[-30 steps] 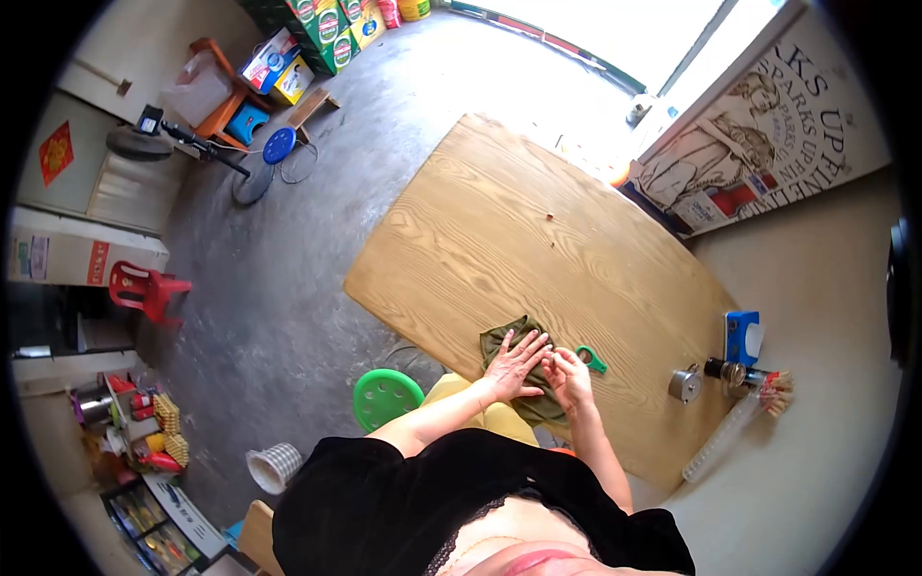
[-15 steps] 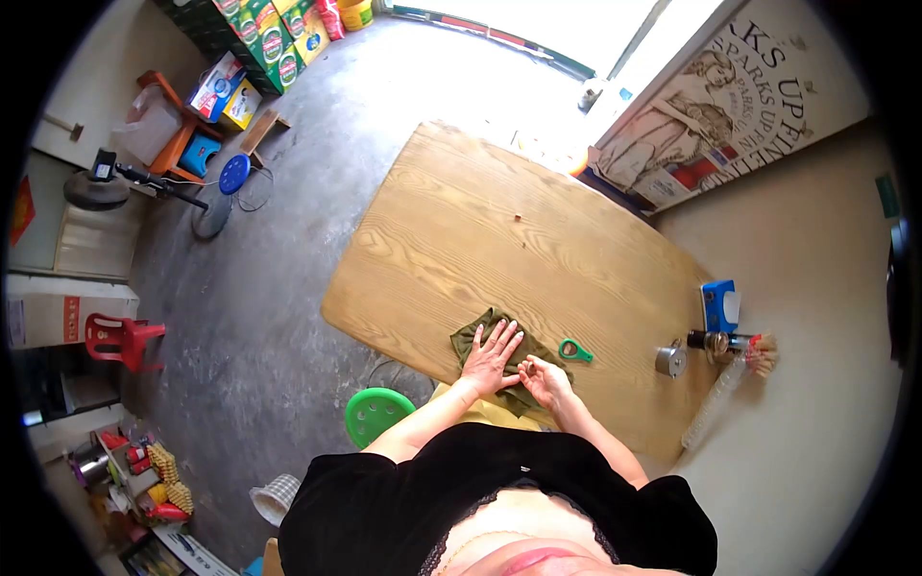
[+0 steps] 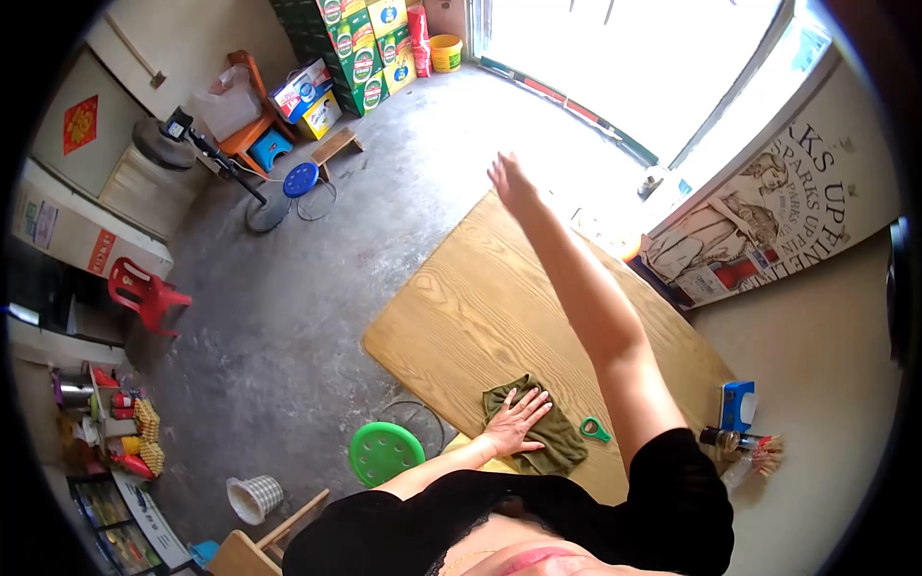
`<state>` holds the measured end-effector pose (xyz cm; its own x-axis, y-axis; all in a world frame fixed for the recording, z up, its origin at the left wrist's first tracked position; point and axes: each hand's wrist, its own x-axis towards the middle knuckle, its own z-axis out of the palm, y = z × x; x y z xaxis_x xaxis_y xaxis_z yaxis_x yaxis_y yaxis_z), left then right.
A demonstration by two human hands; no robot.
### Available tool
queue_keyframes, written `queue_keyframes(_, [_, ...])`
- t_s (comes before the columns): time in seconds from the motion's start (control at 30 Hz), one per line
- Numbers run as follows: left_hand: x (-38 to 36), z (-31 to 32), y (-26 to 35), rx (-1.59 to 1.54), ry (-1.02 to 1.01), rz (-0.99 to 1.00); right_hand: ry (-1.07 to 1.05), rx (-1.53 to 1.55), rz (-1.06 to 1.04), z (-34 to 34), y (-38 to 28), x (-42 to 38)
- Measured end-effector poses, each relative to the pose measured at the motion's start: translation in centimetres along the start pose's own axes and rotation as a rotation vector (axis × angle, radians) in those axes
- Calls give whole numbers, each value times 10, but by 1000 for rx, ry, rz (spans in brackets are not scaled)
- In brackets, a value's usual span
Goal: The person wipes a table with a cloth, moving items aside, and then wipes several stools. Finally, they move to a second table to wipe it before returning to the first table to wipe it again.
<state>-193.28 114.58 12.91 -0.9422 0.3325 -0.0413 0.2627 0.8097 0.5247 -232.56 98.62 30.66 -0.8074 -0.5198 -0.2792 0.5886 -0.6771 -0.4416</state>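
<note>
Cloth: a crumpled olive-green fabric cloth [image 3: 559, 447] lies on the tabletop near the edge closest to the person, partly covered by a hand.
Left hand: the left hand [image 3: 514, 424] rests palm down on the cloth, fingers spread.
Right hand: the right hand [image 3: 516, 185] is held out at the end of a long forward reach, around the table's far corner, with fingers stretched out and slightly parted; glare hides whether anything small is between them.
Beside the cloth: a small green plastic tool with a looped end [image 3: 595, 428] lies just to its right, apart from it.
Table: a wooden table with a pale brown, wavy-grained top [image 3: 451, 302] bears the cloth and the green tool.
Right end: near the wall are a blue box with a white front [image 3: 738, 405], a dark cylindrical container [image 3: 720, 438] and a bundle of red-and-tan sticks [image 3: 768, 455].
Near floor: a round green plastic stool with holes [image 3: 386, 454] stands left of the table, and a grey-and-white checked basket [image 3: 254, 499] lies tipped on its side.
Farther left: a red plastic chair [image 3: 147, 293] stands by the wall.
Far side: green and yellow printed cartons [image 3: 363, 58] are stacked beside a yellow bucket [image 3: 445, 54], near a bright doorway [image 3: 624, 67].
</note>
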Motion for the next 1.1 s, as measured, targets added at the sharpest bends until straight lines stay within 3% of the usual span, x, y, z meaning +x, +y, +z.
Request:
queue_keyframes(0.07, [-1, 4, 0, -24, 68, 13, -7, -432, 17, -9, 20, -73])
queue_keyframes(0.13, [-1, 1, -1, -57, 55, 16, -56, -485, 108, -40, 40, -112])
queue_keyframes(0.2, [-1, 0, 0, -64, 51, 13, -212, -775, 151, -57, 50, -161])
queue_keyframes(0.27, [0, 0, 1, -36, 25, 6, -454, -773, 196, -74, 54, -208])
queue_keyframes(0.33, [-1, -5, 2, -22, -6, -1, -532, -885, 272, -82, 51, -248])
queue_keyframes(0.37, [-1, -9, 5, -14, -128, -46, -572, -885, 324, -88, 47, -264])
queue_keyframes(0.43, [-2, 14, -5, -62, -110, -33, -602, -885, 425, -100, 36, -293])
queue_keyframes(0.6, [-1, 22, -9, -165, -125, -47, -343, -883, 404, -151, 20, -343])
queue_keyframes(0.63, [-1, 9, -3, -64, -103, -54, -265, -944, 172, -171, 26, -353])
queue_keyframes(0.67, [3, -4, 3, 35, -170, -60, -9, -1117, -30, -189, 35, -368])
queue_keyframes(0.73, [2, 5, -1, 62, 8, 13, 452, -1370, -250, -211, 50, -406])
queue_keyframes(0.8, [2, 9, 0, 48, 13, 1, 530, -1687, -410, -265, 78, -447])
queue_keyframes(0.87, [3, 10, 2, 64, 14, 2, 528, -1880, -302, -300, 103, -480])
queue_keyframes(0.97, [4, 12, 0, 72, -5, 30, 504, -2017, -214, -318, 117, -490])
queue_keyframes(1.1, [20, 8, 4, 172, -16, 45, 510, -2147, -308, -328, 107, -469])
